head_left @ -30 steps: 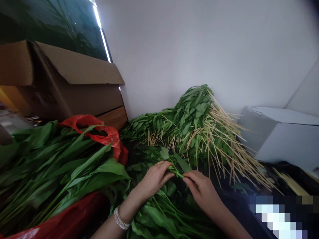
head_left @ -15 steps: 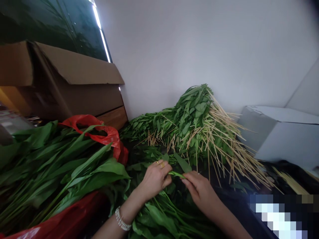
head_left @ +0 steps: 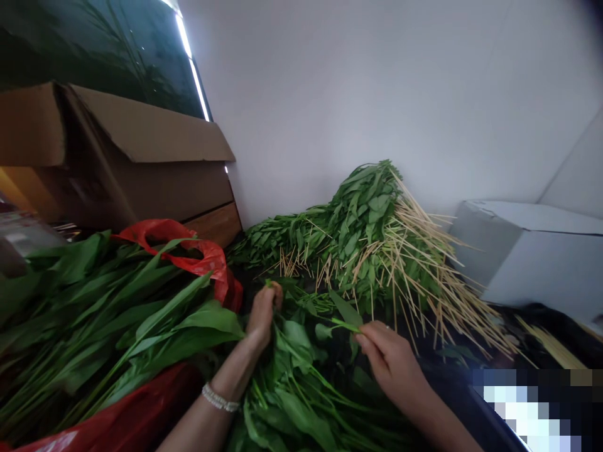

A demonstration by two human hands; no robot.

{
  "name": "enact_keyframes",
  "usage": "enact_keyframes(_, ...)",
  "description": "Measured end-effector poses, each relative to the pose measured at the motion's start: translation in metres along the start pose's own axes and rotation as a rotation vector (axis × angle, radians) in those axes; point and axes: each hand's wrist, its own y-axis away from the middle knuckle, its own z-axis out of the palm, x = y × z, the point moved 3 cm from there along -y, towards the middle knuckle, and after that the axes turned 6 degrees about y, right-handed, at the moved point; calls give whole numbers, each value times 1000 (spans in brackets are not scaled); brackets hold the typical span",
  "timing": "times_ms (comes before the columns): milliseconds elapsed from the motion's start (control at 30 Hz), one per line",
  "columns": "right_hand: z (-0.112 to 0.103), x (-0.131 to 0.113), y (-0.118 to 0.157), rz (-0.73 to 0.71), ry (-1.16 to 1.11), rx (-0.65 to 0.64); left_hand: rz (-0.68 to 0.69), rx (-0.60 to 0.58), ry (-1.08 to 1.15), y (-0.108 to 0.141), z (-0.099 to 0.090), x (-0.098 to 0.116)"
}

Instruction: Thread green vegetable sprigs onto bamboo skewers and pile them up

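Loose leafy greens [head_left: 301, 408] lie below and between my hands. My left hand [head_left: 264, 311], with a beaded bracelet at the wrist, is closed around a leafy green stem piece [head_left: 293, 339] whose leaves hang down beside it. Its tip shows above my fingers. My right hand [head_left: 386, 351] pinches a short green stem [head_left: 346, 324] between thumb and fingers, pointing left. Behind them rises a pile of leafy bundles [head_left: 367, 207] with thin wooden sticks [head_left: 433, 270] jutting out to the right.
A red plastic bag [head_left: 217, 257] full of long-leaved greens [head_left: 117, 314] stands at the left. An open cardboard box [head_left: 164, 182] is behind it. At the right are a white box [head_left: 556, 263] and more thin sticks [head_left: 551, 342] on black plastic.
My left hand has moved left and slightly up, away from my right hand, with a leafy piece in it. The stem between the hands is parted; my right hand has shifted slightly right.
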Motion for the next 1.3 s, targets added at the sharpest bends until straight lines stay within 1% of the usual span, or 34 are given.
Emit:
enact_keyframes(33, -1, 3, 0, 28, -17, -7, 5, 35, 2, -2, -4, 1)
enact_keyframes(67, -1, 5, 0, 50, -30, -27, 16, 44, -6, -3, -6, 4)
enact_keyframes(100, 0, 5, 0, 62, -34, -54, 36, 19, -29, 0, -4, 8)
enact_keyframes(133, 2, 5, 0, 64, -24, -75, 63, -36, -67, 4, 0, 13)
enact_keyframes(200, 7, 4, 1, 36, 39, -96, 112, -206, -160, 17, 12, 22)
enact_keyframes(300, 13, 0, 3, -56, 195, -63, 144, -450, -274, 33, 28, 29)
enact_keyframes(367, 15, -1, 4, -121, 306, -35, 161, -576, -352, 39, 34, 29)
enact_keyframes(467, 17, -1, 5, -186, 426, -6, 206, -700, -461, 42, 36, 26)
enact_keyframes(600, 17, -1, 4, -226, 477, 7, 292, -797, -564, 46, 37, 24)
enact_keyframes(733, 15, -3, 3, -232, 502, 17, 363, -848, -657, 51, 38, 26)
enact_keyframes(867, 16, -6, 1, -251, 565, 14, 408, -831, -737, 55, 39, 27)
enact_keyframes(967, 21, -9, 1, -282, 624, 9, 444, -829, -805, 56, 42, 26)
enact_keyframes(1100, 31, -13, 3, -281, 650, -30, 477, -838, -884, 55, 46, 25)
enact_keyframes(1200, 34, -15, 4, -238, 527, -72, 485, -821, -856, 55, 48, 27)
enact_keyframes(1300, 30, -16, 1, -137, 224, -123, 411, -803, -647, 53, 47, 28)
